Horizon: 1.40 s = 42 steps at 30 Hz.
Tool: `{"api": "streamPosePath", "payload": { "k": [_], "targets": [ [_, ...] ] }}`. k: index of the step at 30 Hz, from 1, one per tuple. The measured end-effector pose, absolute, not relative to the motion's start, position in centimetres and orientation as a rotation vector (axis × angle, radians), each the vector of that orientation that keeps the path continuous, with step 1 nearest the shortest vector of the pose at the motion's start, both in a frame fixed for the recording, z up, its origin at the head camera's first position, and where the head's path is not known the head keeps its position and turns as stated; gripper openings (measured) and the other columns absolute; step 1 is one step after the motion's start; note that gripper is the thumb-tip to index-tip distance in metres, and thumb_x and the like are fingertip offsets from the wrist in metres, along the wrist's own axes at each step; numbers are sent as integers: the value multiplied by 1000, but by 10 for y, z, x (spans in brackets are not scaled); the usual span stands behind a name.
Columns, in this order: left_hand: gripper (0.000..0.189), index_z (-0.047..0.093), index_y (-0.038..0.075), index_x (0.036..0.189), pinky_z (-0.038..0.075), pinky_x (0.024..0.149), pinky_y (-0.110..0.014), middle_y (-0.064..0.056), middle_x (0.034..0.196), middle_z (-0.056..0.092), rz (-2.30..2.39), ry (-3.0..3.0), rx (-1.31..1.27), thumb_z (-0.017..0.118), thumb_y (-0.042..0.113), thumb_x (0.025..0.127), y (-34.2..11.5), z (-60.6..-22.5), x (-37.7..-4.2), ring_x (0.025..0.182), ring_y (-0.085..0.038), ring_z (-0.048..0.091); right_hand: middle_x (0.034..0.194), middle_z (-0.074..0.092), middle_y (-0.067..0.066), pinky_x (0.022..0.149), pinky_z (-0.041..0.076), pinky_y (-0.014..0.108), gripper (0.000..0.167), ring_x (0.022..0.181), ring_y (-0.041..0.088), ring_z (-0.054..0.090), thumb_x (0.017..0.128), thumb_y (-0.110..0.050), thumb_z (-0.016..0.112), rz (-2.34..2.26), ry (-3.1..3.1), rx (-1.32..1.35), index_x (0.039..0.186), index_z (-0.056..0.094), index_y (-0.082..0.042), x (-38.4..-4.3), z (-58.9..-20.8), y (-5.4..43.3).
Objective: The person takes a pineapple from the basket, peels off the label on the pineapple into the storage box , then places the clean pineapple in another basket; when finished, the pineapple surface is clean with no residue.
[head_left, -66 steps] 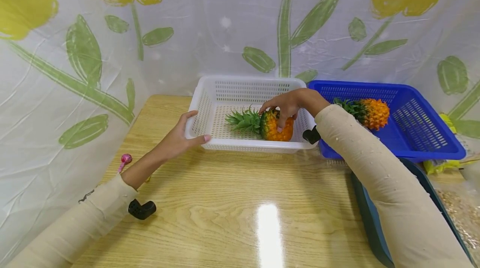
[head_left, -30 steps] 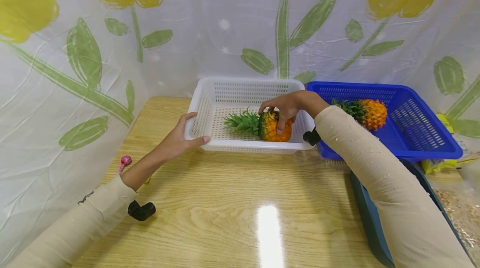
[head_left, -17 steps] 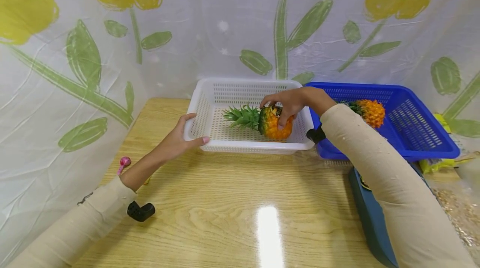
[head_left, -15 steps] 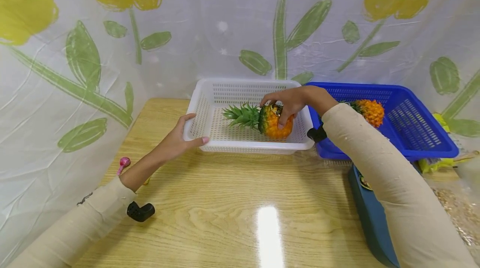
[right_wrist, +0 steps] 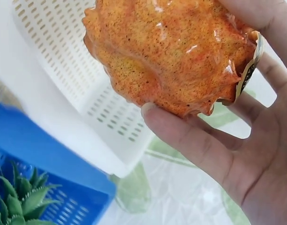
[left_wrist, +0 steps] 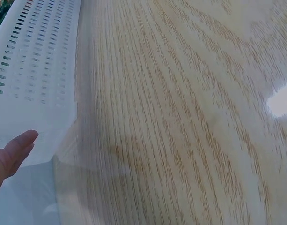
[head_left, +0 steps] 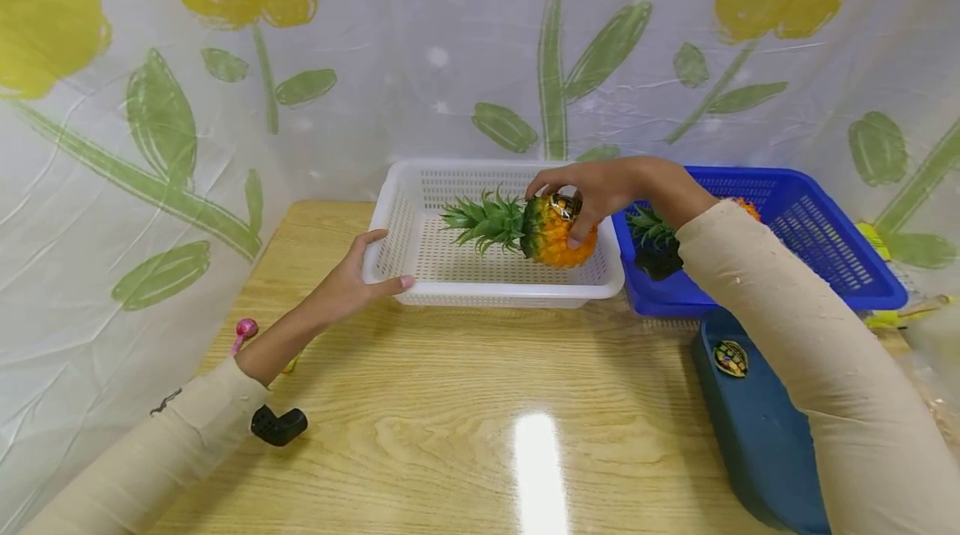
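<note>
My right hand [head_left: 600, 185] grips a small orange pineapple [head_left: 551, 239] by its body, thumb in front and fingers over the top. The pineapple is held within the white basket [head_left: 495, 289], its green crown pointing left and a dark label on its upper side. In the right wrist view the same pineapple [right_wrist: 166, 56] looks glossy and stays clear of the basket floor. My left hand [head_left: 345, 278] rests on the basket's front left corner, thumb at the front rim and fingertip at the left rim. Its thumb [left_wrist: 21, 143] lies straight along the wall in the left wrist view.
Right of the white basket stands a blue basket [head_left: 847, 302] with another pineapple [head_left: 651, 227], partly hidden by my arm. A dark teal tray [head_left: 765, 435] with a round label [head_left: 730, 358] lies in front. A pink lollipop [head_left: 246, 328] is beside my left forearm.
My right hand has lifted the pineapple from the white basket's floor and shifted slightly right with it. My right forearm has swung right, uncovering more of the teal tray. The left hand stays put.
</note>
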<state>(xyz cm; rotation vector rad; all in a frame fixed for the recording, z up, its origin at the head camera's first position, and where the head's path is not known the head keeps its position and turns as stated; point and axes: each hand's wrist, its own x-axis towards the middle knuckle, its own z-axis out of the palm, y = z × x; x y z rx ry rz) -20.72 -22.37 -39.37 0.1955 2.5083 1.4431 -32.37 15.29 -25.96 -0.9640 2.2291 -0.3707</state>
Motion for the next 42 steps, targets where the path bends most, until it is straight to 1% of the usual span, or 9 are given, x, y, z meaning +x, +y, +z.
{"api": "streamPosePath", "payload": {
  "k": [6,13,18,22,25,30,33,36,42],
  "targets": [
    [101,2,16,161,40,106,-58,-27,154,31,1435,2512,210,72,42,92,-224,-395,-207,137,-43,41,162,25,18,104,46,56,88,141,51,37,84,-22,83,-398,2220,-984,155,31,-21,-313,-249,165],
    [103,3,17,161,38,108,-59,-26,154,31,1433,2505,191,74,43,91,-224,-393,-208,139,-42,40,160,32,9,111,38,55,89,145,36,34,83,-26,85,-388,2255,-1039,155,33,-21,-293,-234,174],
    [103,2,16,161,38,108,-59,-27,155,31,1424,2506,195,73,43,91,-224,-393,-207,138,-43,40,159,35,5,112,36,56,87,144,34,36,82,-28,85,-338,2284,-1118,153,36,-22,-276,-223,178],
    [104,2,16,161,39,107,-58,-27,154,32,1416,2509,199,73,44,91,-225,-392,-207,137,-43,42,157,37,1,108,40,55,86,140,32,41,81,-34,85,-309,2307,-1145,152,37,-27,-260,-219,182],
    [103,2,16,161,40,106,-56,-27,153,34,1423,2505,197,73,44,91,-225,-392,-208,136,-43,43,155,39,-1,102,46,48,85,138,29,43,80,-37,86,-315,2309,-1131,150,38,-33,-248,-219,185],
    [102,2,14,161,41,105,-54,-27,152,35,1438,2498,220,73,41,92,-224,-393,-209,136,-43,44,151,42,3,83,55,35,84,127,24,51,80,-27,86,-383,2244,-1093,149,38,-36,-228,-223,188],
    [101,2,14,160,41,105,-55,-26,152,35,1441,2492,232,72,40,92,-225,-393,-209,136,-42,44,151,43,3,79,56,31,84,118,22,57,80,-20,87,-425,2209,-1091,148,40,-34,-215,-229,189],
    [101,2,13,160,41,106,-55,-26,153,35,1447,2481,235,72,40,92,-226,-393,-210,137,-42,44,154,42,3,78,57,29,84,121,23,57,80,-18,87,-452,2187,-1110,149,40,-31,-204,-235,191],
    [102,1,13,160,41,105,-55,-26,154,34,1454,2467,242,72,38,93,-226,-393,-209,137,-42,44,155,41,2,80,57,31,83,133,26,49,81,-15,85,-510,2153,-1113,150,41,-28,-186,-254,194]
  ]
}}
